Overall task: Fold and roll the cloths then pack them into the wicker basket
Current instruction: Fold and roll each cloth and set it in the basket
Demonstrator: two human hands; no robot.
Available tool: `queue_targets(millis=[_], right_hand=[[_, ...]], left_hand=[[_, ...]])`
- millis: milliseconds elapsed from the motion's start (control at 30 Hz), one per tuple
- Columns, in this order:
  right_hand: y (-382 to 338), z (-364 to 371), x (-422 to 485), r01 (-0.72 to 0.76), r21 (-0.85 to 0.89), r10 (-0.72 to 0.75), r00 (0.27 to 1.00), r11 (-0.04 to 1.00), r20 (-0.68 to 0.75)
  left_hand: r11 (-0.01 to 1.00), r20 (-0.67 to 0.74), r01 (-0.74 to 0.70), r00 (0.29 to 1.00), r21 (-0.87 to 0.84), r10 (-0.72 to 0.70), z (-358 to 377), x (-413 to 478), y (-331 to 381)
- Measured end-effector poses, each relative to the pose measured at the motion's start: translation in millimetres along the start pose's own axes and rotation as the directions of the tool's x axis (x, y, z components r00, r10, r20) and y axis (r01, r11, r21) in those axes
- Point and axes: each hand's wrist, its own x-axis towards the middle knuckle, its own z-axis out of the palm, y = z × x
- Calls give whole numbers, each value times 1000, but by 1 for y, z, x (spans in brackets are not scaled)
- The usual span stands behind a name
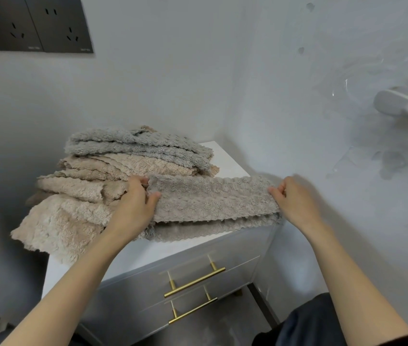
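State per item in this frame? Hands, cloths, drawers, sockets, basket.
left hand: pinches the folded cloth's left end
right hand: pinches its right end
folded cloth: folded into a long strip on the cabinet top, not rolled
cloth pile: loosely stacked, unrolled
drawers: both shut
wall sockets: nothing plugged in
wicker basket: not in view

Hands: two, the left hand [133, 203] and the right hand [295, 201].
Folded grey-brown cloth [212, 198] at the front: one.
Cloth pile [113, 166]: one, with grey layers above beige layers. The number of separate cloths cannot be determined.
Drawer cabinet [148, 248]: one.
Brass bar handles: two, the upper handle [195, 283] and the lower handle [193, 310].
Black socket plates: two, the left plate [3, 23] and the right plate [63, 26].
White wall fixture [402, 103]: one.
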Motion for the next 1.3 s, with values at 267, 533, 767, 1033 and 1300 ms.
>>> queue_targets(millis=[267, 533, 767, 1033, 1300], right_hand=[[1, 1, -6, -17, -112, 23, 998, 994, 55], [-1, 4, 0, -143, -59, 152, 973, 988, 174], [-13, 4, 8, -207, -20, 204, 939, 978, 278], [-21, -3, 14, -58, -162, 43, 994, 985, -96], [-43, 8, 40, 118, -303, -212, 931, 946, -298]], left_hand=[[939, 40, -187, 982, 288, 183, -5, -16, -2], [878, -94, -232, 951, 420, 296, -4, -13, 14], [755, 62, -394, 902, 524, 428, 19, 4, 22], [797, 79, -314, 944, 515, 321, 24, 24, 27], [894, 263, -263, 949, 364, 172, 30, 24, 31]])
